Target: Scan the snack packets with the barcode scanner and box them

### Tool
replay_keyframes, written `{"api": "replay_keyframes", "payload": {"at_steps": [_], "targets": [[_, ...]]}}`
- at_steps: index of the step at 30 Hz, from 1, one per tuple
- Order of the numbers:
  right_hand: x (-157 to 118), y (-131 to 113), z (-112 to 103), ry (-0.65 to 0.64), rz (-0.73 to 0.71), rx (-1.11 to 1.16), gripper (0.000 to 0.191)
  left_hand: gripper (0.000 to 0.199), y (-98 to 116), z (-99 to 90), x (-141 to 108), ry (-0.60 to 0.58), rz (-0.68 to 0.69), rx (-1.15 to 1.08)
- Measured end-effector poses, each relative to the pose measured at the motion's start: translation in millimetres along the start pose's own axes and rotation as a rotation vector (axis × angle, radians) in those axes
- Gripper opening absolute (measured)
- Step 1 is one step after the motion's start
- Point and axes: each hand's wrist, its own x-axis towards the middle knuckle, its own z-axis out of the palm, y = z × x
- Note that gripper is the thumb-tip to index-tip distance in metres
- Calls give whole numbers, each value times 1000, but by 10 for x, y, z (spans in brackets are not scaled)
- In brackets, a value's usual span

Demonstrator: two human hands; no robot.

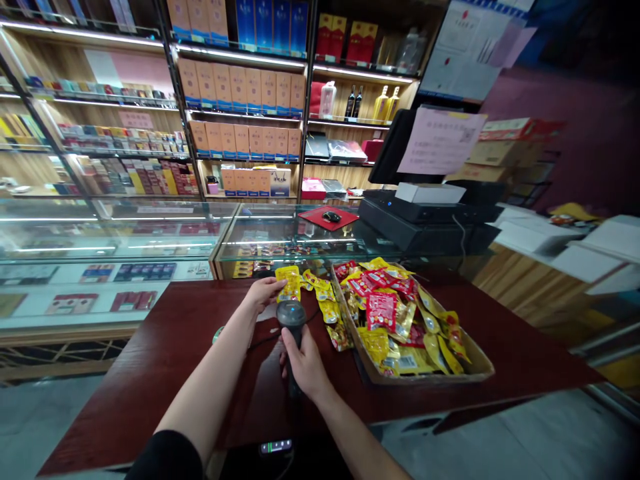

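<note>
From where I stand, the handheld scanner (291, 313) is near the middle of the frame, its long axis running up and down the picture: the rounded head with a small blue light points away from the person, the handle back toward them. Just above it, the yellow packet (289, 285) has its long axis nearly upright in the frame too, leaning only a little, with a broad printed face showing.

Both are over a dark red, glossy tabletop (195, 360) that fills the lower middle. An open box (483, 368) heaped with red and yellow packets sits right of centre, and a few loose yellow packets (327, 310) lie along its left side. Behind the tabletop are glass display cases (200, 250), a red mat (313, 216) with a black mouse (331, 217) on it, and a monitor (393, 148) at upper right, a pink sheet (440, 141) over its side. Lit shelves (245, 115) of boxes and bottles stretch across the top.

The left arm reaches up from the lower left, black sleeve above the elbow, and the left hand (265, 293) pinches the packet's left edge between thumb and fingers. The right arm slants in from the lower right; the right hand (304, 365) has its fingers wrapped around the scanner's handle, thumb up near the head.
</note>
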Motion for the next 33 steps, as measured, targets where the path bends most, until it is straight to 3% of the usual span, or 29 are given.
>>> {"api": "replay_keyframes", "payload": {"at_steps": [11,17,33], "targets": [[33,-41,97,37,144,256,47,35,25,-6,-55,-9,-61,-57],[50,-114,92,15,200,260,46,34,24,-46,-9,-5,-63,-60],[74,-92,109,-16,130,285,48,36,10,-46,15,-29,-8,-92]]}}
